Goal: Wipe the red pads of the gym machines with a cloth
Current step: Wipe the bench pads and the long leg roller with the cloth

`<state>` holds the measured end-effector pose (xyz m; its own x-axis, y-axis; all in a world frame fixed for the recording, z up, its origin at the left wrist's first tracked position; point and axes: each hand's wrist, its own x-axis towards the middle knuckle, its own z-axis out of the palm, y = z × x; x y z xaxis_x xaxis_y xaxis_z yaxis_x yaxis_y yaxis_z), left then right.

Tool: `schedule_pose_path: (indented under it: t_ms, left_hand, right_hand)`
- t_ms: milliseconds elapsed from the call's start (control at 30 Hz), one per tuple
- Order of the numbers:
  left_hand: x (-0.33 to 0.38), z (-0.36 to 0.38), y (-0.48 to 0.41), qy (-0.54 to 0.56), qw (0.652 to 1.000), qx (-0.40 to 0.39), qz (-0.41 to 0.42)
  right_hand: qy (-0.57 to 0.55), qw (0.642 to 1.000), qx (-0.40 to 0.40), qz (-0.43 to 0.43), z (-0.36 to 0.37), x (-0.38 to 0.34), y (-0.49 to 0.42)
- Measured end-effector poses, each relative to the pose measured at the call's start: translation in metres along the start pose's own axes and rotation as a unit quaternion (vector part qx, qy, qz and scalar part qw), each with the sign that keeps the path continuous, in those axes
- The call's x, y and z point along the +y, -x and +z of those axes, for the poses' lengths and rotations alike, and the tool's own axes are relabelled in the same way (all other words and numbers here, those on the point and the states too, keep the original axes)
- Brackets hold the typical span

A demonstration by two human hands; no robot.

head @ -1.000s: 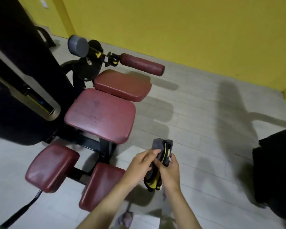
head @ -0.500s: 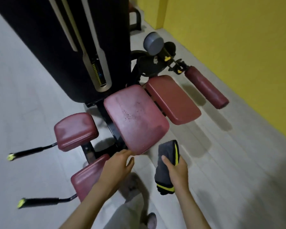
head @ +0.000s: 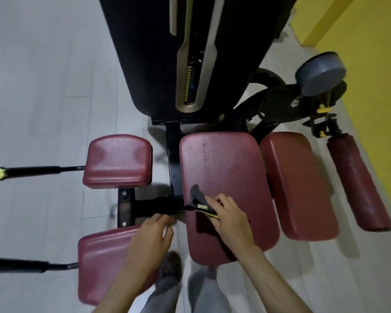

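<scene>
My right hand (head: pixel 229 216) presses a dark grey cloth with a yellow stripe (head: pixel 199 203) onto the near left part of the large red seat pad (head: pixel 226 168). My left hand (head: pixel 152 238) hovers with loosely curled fingers over the gap between that pad and the near-left red pad (head: pixel 99 256), holding nothing. A second small red pad (head: pixel 119 161) lies farther left. To the right are another red pad (head: pixel 298 184) and a red roller pad (head: pixel 357 181).
The black weight-stack housing (head: pixel 158 53) rises behind the pads. Two black handles with yellow tips (head: pixel 29 171) stick out left. A grey counterweight disc (head: pixel 318 74) sits at upper right by the yellow wall (head: pixel 370 30). My legs and a shoe (head: pixel 171 267) stand below.
The view has swung over the machine. My right hand brought the cloth from beside the seat pad down onto it. My left hand drew back from the pad's edge.
</scene>
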<state>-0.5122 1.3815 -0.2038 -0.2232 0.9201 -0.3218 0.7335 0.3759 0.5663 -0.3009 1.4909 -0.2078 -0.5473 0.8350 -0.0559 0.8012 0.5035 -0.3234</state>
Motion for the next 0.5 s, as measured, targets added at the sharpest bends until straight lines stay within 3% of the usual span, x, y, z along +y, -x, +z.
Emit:
schedule_pose_path:
  t_ms: [133,233,300,367,500]
  left_hand:
    - [-0.014,0.028,-0.036,0.068,0.994,0.049,-0.064]
    - [-0.026,0.05,-0.057,0.127,0.983,0.074,-0.109]
    - [-0.033,0.065,-0.073,0.139,0.976,0.095,-0.137]
    - [-0.031,0.073,-0.082,0.142,0.973,0.102,-0.149]
    - [-0.025,0.093,-0.103,0.155,0.966,0.112,-0.175]
  right_hand:
    - [0.052,0.984,-0.045,-0.164,0.05,0.025,-0.06]
    - [0.106,0.926,-0.054,-0.357,0.082,0.053,-0.095]
    - [0.11,0.893,-0.033,-0.435,0.089,0.072,-0.134]
    - [0.111,0.892,0.004,-0.438,0.078,0.084,-0.182]
    - [0.133,0.932,0.044,-0.336,0.064,0.098,-0.289]
